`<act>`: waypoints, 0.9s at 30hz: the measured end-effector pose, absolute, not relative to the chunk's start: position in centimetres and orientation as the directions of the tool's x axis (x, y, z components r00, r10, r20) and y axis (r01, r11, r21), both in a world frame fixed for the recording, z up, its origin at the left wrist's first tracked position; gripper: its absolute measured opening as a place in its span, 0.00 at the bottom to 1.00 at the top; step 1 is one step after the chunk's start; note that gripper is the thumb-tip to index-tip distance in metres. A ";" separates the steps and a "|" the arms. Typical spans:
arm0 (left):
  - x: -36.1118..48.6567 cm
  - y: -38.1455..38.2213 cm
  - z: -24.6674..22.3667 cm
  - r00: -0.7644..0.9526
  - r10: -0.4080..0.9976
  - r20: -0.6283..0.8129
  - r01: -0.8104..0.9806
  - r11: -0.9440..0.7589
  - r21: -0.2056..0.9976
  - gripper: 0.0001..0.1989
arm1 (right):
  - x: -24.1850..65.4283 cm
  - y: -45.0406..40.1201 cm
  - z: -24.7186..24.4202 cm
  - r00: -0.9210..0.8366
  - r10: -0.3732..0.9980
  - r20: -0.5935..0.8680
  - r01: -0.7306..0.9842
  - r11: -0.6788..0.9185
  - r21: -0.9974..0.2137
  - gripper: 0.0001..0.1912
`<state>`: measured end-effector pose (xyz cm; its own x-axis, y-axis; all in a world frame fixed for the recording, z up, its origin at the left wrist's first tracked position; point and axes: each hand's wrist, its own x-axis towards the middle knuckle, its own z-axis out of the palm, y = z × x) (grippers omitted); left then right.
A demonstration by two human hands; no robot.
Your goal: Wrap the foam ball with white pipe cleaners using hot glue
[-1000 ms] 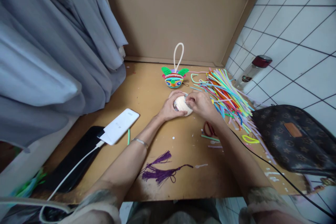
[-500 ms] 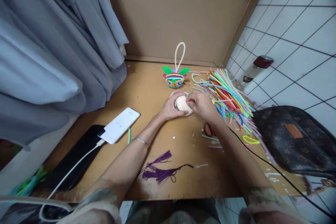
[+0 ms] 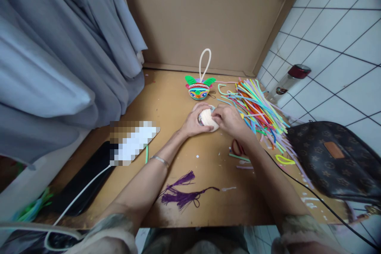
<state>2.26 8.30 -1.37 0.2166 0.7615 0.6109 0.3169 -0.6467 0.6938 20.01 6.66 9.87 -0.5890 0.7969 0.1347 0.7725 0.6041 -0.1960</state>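
Note:
Near the middle of the table, my left hand [image 3: 197, 120] is wrapped around a small round piece [image 3: 206, 118] covered in cream-white ridged strands. A bit of shiny, patterned surface shows at its left side. My right hand [image 3: 228, 118] is closed in a pinch against the right side of this piece; whatever lies between its fingertips is hidden. Just beyond the hands stands a colourful animal-head ornament [image 3: 199, 93] with green ears and a white hanging loop [image 3: 205, 63]. Two purple tassels [image 3: 180, 194] lie nearer my body.
Many coloured fuzzy strips [image 3: 258, 105] are piled to the right, beside a red-lidded bottle [image 3: 290, 79] and a brown patterned bag [image 3: 336, 162]. Red-handled scissors [image 3: 237, 147] lie by my right forearm. A white device [image 3: 133, 145] with a cable sits left, near a grey curtain [image 3: 74, 47].
Both hands stay in nearly the same place on the round piece. The whole view has shifted very slightly; nothing on the table has visibly moved.

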 end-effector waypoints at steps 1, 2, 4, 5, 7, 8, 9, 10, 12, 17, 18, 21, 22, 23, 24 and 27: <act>2.3 8.3 -1.4 0.218 0.761 0.611 0.313 -0.647 0.695 0.36 | 20.1 6.6 10.0 -0.598 0.790 0.132 0.766 0.613 -0.194 0.11; 2.3 8.3 -1.4 0.218 0.762 0.610 0.310 -0.646 0.697 0.36 | 20.1 6.6 10.0 -0.607 0.784 0.132 0.760 0.621 -0.192 0.12; 2.3 8.3 -1.4 0.217 0.767 0.604 0.311 -0.641 0.702 0.36 | 20.2 6.5 10.1 -0.619 0.775 0.127 0.752 0.632 -0.189 0.13; 2.3 8.3 -1.4 0.217 0.770 0.601 0.315 -0.638 0.703 0.36 | 20.2 6.4 10.1 -0.619 0.775 0.123 0.753 0.631 -0.189 0.13; 2.3 8.3 -1.4 0.214 0.772 0.598 0.322 -0.634 0.703 0.36 | 20.2 6.4 10.1 -0.612 0.781 0.121 0.758 0.623 -0.191 0.13; 2.2 8.3 -1.4 0.212 0.771 0.600 0.323 -0.635 0.702 0.36 | 20.1 6.5 10.1 -0.609 0.784 0.123 0.760 0.621 -0.192 0.13; 2.2 8.3 -1.4 0.211 0.770 0.602 0.324 -0.636 0.700 0.36 | 20.1 6.5 10.0 -0.607 0.785 0.126 0.762 0.619 -0.189 0.13; 2.2 8.3 -1.4 0.211 0.769 0.604 0.325 -0.638 0.698 0.36 | 20.1 6.6 10.0 -0.606 0.786 0.127 0.764 0.619 -0.185 0.13; 2.2 8.3 -1.4 0.213 0.767 0.605 0.335 -0.639 0.692 0.36 | 20.0 6.6 9.9 -0.608 0.784 0.123 0.764 0.620 -0.175 0.13; 2.1 8.2 -1.5 0.209 0.756 0.620 0.374 -0.648 0.664 0.36 | 20.1 6.8 9.8 -0.605 0.787 0.121 0.765 0.617 -0.183 0.12; 2.1 8.3 -1.6 0.210 0.750 0.627 0.378 -0.654 0.655 0.36 | 20.2 6.8 9.7 -0.605 0.787 0.123 0.764 0.617 -0.189 0.12; 2.2 8.2 -1.6 0.211 0.730 0.650 0.392 -0.673 0.628 0.36 | 20.3 7.0 9.6 -0.609 0.783 0.129 0.757 0.622 -0.203 0.12; 2.2 8.2 -1.5 0.209 0.724 0.657 0.396 -0.677 0.620 0.36 | 20.3 7.0 9.6 -0.609 0.782 0.132 0.755 0.623 -0.206 0.12; 2.2 8.2 -1.5 0.207 0.719 0.663 0.399 -0.681 0.614 0.36 | 20.3 7.0 9.5 -0.608 0.782 0.134 0.755 0.623 -0.208 0.12; 2.3 8.1 -1.4 0.205 0.715 0.668 0.400 -0.684 0.610 0.36 | 20.3 7.0 9.5 -0.607 0.783 0.135 0.755 0.621 -0.208 0.13; 2.4 8.0 -1.3 0.202 0.703 0.682 0.389 -0.697 0.602 0.35 | 20.3 7.0 9.6 -0.602 0.788 0.125 0.761 0.614 -0.207 0.13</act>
<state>2.36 8.02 -1.29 0.2021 0.7025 0.6823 0.3890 -0.6970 0.6024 20.34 7.01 9.64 -0.6022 0.7885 0.1252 0.7614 0.6144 -0.2069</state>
